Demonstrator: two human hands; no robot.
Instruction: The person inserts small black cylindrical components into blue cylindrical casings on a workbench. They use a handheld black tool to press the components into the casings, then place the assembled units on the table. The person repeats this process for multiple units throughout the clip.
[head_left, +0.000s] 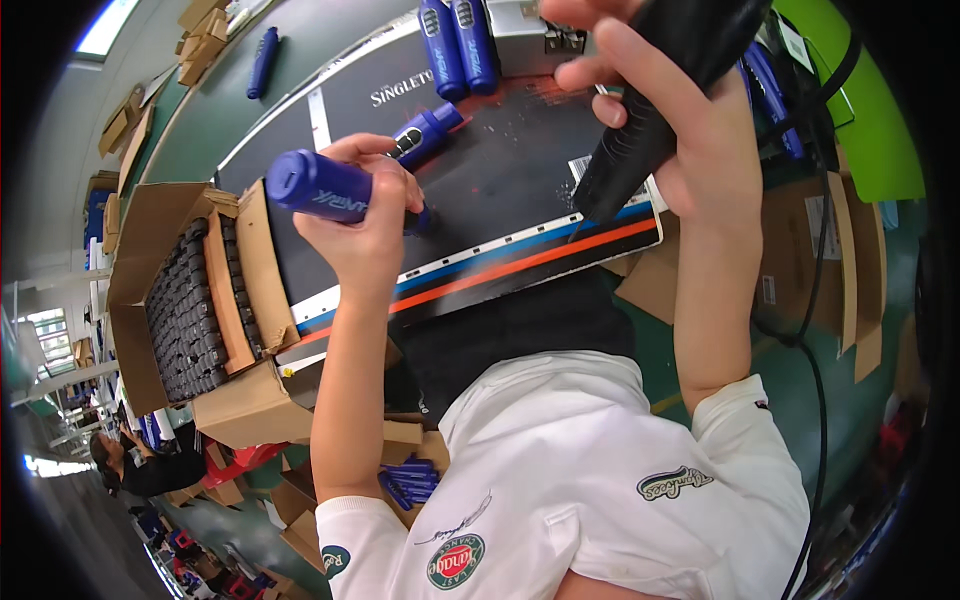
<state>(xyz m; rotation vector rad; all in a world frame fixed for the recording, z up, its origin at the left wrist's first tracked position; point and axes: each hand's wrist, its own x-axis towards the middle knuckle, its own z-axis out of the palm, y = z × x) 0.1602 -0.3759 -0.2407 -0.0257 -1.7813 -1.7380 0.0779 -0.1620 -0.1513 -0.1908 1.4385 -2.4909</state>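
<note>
My left hand (365, 215) is closed round a blue cylindrical plastic device (318, 188), held tilted above the black printed board on the bench, its wider end toward the left. In my right hand (690, 130) is a black corded electric screwdriver (635, 140), pointing down and left with a thin bit at its tip. That tip is above the board's near striped edge, apart from the blue device. Just beyond my left hand another blue device (428, 135) with a dark oval panel lies on the black board (490, 180).
Two blue devices (460, 50) lie at the board's far side beside a grey metal box (535, 40). An open carton (265, 270) of black parts stands at left. A black cable (815, 300) hangs at right. Below, a box holds several blue pieces (410, 482). A person (150, 465) is at far left.
</note>
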